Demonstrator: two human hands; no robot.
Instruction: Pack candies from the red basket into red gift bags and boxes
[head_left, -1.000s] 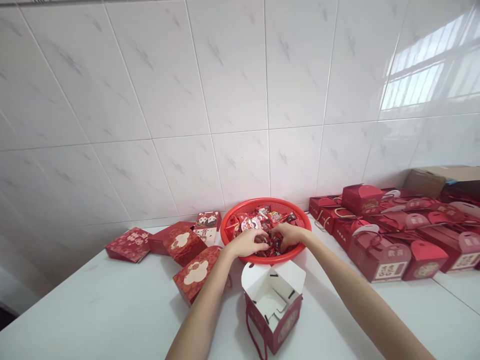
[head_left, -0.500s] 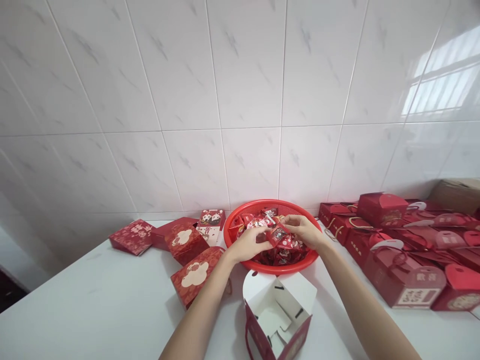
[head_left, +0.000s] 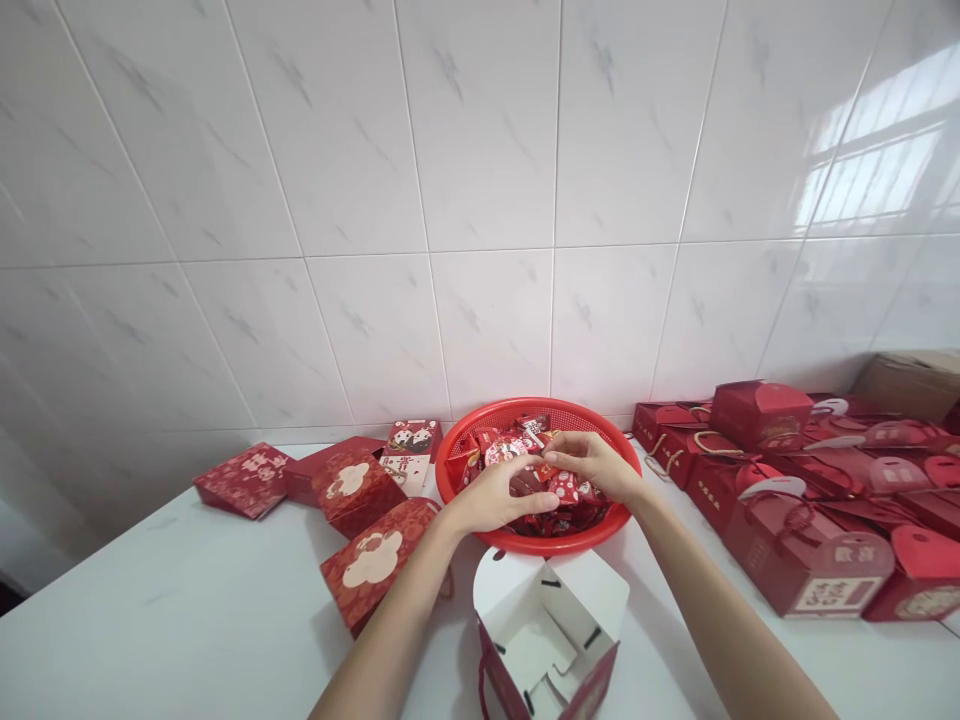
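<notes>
Both my hands are over a red plastic basket (head_left: 536, 546) heaped with small red candy packets (head_left: 566, 490). My left hand (head_left: 491, 495) reaches in from the left, thumb and fingers apart. A dark red packet shows in the gap between them; I cannot see it gripped. My right hand (head_left: 592, 465) comes from the right, thumb and fingertips drawn together close to the left fingertips. What lies between its fingertips is too small to make out. Right in front of the basket stands an open red gift box (head_left: 547, 640), its white inside bare and its flaps raised.
Several red patterned boxes (head_left: 379, 555) lie to the left, with a panda-print box (head_left: 411, 452) behind. Many closed red gift boxes (head_left: 810, 550) crowd the right side, beside a brown carton (head_left: 911, 385). A tiled wall (head_left: 495, 320) rises behind the white table (head_left: 187, 600).
The packet pinched between both hands no longer shows there. My left thumb and fingers have spread apart. The view has shifted slightly.
</notes>
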